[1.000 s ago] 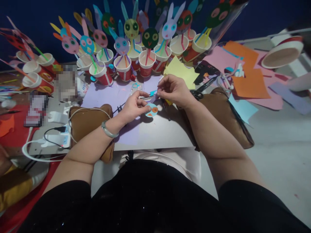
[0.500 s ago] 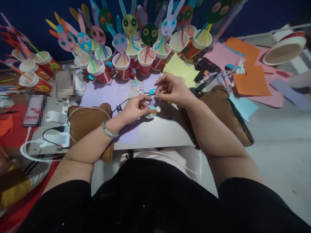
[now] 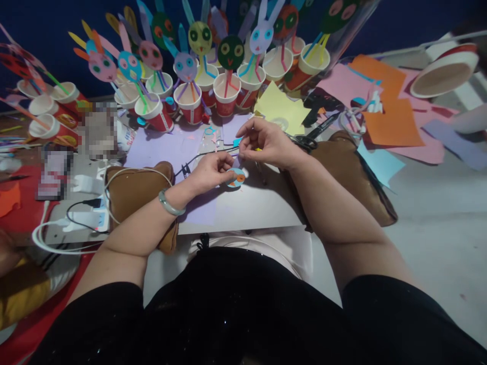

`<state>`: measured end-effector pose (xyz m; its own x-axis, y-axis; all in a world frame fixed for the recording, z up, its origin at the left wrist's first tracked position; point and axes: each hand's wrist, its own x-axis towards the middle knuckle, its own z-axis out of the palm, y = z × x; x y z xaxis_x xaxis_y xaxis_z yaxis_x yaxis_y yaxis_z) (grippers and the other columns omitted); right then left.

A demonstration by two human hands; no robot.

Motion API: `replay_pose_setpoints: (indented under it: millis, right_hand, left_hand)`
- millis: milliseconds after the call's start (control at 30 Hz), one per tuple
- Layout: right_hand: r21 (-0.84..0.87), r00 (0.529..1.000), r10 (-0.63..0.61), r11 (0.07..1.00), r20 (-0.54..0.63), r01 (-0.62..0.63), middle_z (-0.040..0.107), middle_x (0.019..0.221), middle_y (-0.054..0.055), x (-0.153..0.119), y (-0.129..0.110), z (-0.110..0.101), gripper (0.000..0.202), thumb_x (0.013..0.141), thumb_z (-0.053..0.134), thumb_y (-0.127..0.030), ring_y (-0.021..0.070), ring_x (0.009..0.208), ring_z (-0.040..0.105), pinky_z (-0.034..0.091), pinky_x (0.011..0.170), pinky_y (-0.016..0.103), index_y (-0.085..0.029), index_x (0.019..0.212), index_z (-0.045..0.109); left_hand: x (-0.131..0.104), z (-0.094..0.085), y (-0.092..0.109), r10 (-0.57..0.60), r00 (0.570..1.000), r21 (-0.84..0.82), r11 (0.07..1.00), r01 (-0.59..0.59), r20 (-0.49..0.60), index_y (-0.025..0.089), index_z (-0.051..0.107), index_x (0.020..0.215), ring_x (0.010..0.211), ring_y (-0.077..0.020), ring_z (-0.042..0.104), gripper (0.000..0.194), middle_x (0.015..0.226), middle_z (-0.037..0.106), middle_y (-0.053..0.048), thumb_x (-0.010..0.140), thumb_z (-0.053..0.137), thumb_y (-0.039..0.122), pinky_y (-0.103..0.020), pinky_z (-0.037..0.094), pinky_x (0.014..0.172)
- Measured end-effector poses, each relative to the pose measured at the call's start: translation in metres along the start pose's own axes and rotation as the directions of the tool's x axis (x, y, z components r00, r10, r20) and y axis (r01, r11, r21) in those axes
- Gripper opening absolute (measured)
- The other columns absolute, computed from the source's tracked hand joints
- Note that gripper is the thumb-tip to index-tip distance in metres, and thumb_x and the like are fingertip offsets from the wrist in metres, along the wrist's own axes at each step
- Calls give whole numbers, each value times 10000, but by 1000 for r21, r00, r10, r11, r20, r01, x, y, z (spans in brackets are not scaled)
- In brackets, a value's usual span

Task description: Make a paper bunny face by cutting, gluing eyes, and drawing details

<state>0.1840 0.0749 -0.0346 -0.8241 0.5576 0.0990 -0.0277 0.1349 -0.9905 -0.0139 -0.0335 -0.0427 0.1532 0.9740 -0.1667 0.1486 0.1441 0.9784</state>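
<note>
My left hand is closed on a small light-blue paper disc with orange pieces on it, its thumb on the disc's upper left edge. Just right of it, my right hand has thumb and forefinger pinched together at the end of a narrow purple paper strip that stands up from the top of the disc. The other fingers of that hand are curled above. Purple paper sheets lie on the table behind and left of my hands.
Paper cups holding paper rabbit heads stand in rows at the back. Brown cushions lie under both forearms. Scissors, yellow paper and orange paper are at the right; a power strip is at the left. Part of another person shows at lower left.
My right hand has moved slightly left, closer to my left hand. The disc stays in my left fingers. The view has shifted slightly.
</note>
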Motion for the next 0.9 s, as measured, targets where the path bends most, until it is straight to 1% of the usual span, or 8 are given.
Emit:
replay_pose_setpoints:
  millis: [200,333,433,567,633,700,800,900]
  right_hand:
    - [15,1000,-24,1000,-20,25,632,849,-35,0,-2,3,545,806,935,-395,125,780,677,540,720,230,-237,1137,532]
    - [10,1000,-18,1000,17,18,630,869,-36,0,0,2,537,830,915,-396,123,801,674,539,731,228,-242,1163,522]
    - [10,1000,-11,1000,25,10,635,871,-32,-1,0,3,550,822,923,-423,131,814,677,537,727,228,-243,1164,532]
    - [42,999,0,999,-32,1,651,832,-25,0,-2,7,603,779,935,-567,145,784,693,548,706,241,-236,1124,568]
    - [54,996,-1,998,-88,6,663,826,-14,3,-2,8,623,767,903,-667,157,780,705,560,700,255,-229,1089,598]
    - [48,988,-10,999,-153,17,680,820,3,5,-2,9,619,770,860,-734,169,773,707,569,697,275,-218,1026,634]
    - [-33,982,-20,999,-190,14,705,789,21,7,-1,8,562,750,889,-694,168,738,675,566,693,299,-195,903,680]
    - [-149,988,-19,989,-152,-4,722,772,22,6,-3,8,450,740,920,-572,164,722,644,551,699,312,-185,838,712]
  left_hand:
    - [1,0,-1,16,1000,16,1000,-17,19,170,652,792,610,-83,550,261,684,614,34,668,856,276,-230,443,594]
    - [1,0,-3,7,1000,12,1000,-7,24,173,663,806,611,-91,553,273,675,623,32,670,866,295,-235,441,598]
    - [1,0,-3,23,999,25,999,-23,34,175,664,781,600,-89,519,271,660,598,33,682,871,318,-240,412,582]
    - [0,-1,-2,60,997,37,997,-62,43,187,614,693,587,-84,460,308,631,542,42,697,876,348,-246,363,567]
    - [0,-2,0,67,997,18,998,-68,37,194,574,658,571,-79,423,370,599,496,53,698,893,378,-246,327,555]
    - [0,-4,1,58,998,-16,998,-58,16,196,570,655,561,-79,419,415,583,487,54,700,913,425,-247,312,546]
    - [1,-6,3,33,999,-68,997,-35,-36,189,631,693,572,-89,470,414,607,551,36,691,932,474,-246,348,550]
    - [2,-7,2,19,999,-105,994,-24,-46,183,673,731,572,-93,503,384,629,601,23,675,937,456,-246,379,554]
